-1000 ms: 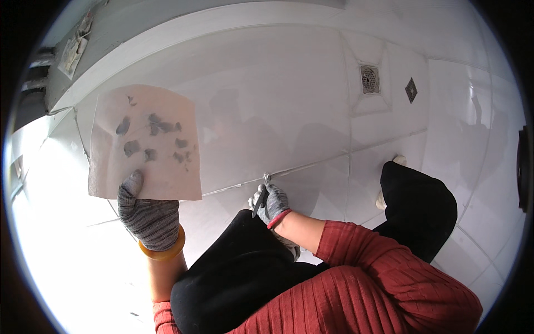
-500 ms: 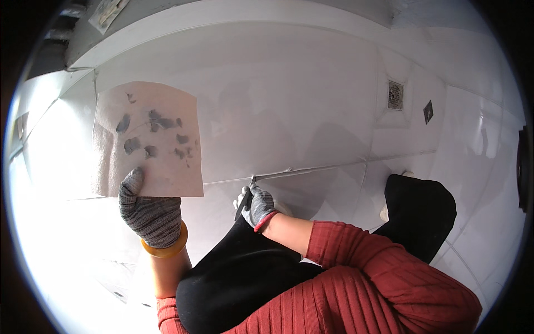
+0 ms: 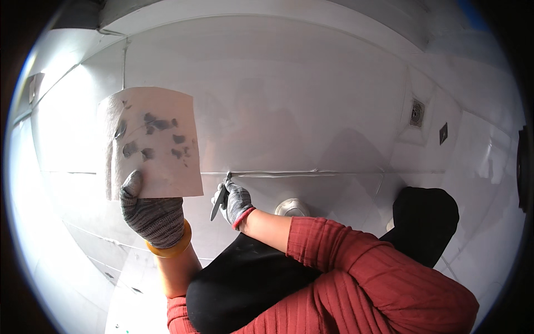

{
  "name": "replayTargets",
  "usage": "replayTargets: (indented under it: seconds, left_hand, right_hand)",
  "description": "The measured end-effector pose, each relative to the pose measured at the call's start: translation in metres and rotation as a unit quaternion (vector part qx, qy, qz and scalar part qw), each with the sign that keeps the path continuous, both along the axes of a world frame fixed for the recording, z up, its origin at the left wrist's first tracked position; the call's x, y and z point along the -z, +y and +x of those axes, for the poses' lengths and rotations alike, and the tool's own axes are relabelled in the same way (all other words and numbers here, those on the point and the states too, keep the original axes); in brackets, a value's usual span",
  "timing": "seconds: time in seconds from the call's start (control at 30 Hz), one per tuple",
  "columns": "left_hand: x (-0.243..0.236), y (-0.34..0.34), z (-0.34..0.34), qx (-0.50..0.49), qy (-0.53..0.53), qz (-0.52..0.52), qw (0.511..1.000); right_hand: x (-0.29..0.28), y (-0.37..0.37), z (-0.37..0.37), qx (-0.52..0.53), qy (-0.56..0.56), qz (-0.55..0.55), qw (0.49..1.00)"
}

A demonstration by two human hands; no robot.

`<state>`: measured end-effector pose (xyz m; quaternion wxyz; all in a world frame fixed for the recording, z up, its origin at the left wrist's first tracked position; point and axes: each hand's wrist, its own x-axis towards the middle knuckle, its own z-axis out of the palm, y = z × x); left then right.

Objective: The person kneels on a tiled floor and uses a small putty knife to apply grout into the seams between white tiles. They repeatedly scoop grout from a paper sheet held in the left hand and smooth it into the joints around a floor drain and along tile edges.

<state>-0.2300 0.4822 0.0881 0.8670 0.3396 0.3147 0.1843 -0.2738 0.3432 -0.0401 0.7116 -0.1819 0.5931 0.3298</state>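
Observation:
A pale pinkish sheet with dark grey smears is pinched at its lower edge by my left hand, which wears a grey knitted glove. My right hand, in a matching glove with a red cuff, is closed around a slim dark-handled tool. The tool's working end is too small to make out, but the fingertips are at a joint between white floor tiles. To their right, a whitish line of raised material runs along that joint.
A round, pale object is on the floor right of my right wrist. Further right are a square floor drain and a dark diamond-shaped inset. My black-trousered knees are bent close to the floor. A raised ledge borders the far side.
My right hand has moved left along the joint with the tool. The round pale object shows more fully now. My left hand still holds up the sheet, and the view has shifted slightly.

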Motion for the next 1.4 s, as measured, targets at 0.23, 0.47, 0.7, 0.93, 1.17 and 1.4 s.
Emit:
replayTargets:
  seconds: [0.23,0.47,0.7,0.93,1.17,1.4]
  left_hand:
    - [-0.010,0.011,-0.008,-0.042,-0.086,-0.126,0.987]
    - [-0.001,0.027,-0.034,-0.125,-0.060,-0.044,0.989]
    - [0.020,-0.002,-0.005,-0.097,0.093,0.339,0.931]
    - [0.011,-0.075,0.050,-0.038,-0.172,-0.327,0.928]
    - [-0.010,-0.130,0.070,0.037,-0.253,-0.367,0.894]
    - [-0.018,-0.156,0.077,0.016,-0.263,-0.570,0.778]
  right_hand:
    - [0.020,0.050,0.006,-0.046,-0.040,0.029,0.998]
    - [0.003,0.091,0.016,-0.176,-0.094,0.152,0.968]
    - [-0.053,-0.026,0.097,-0.247,-0.282,0.113,0.920]
    - [-0.157,-0.092,0.180,-0.496,-0.550,-0.175,0.649]
    - [-0.181,-0.111,0.180,-0.596,-0.618,-0.231,0.458]
    - [-0.183,-0.160,0.183,-0.638,-0.508,-0.131,0.563]
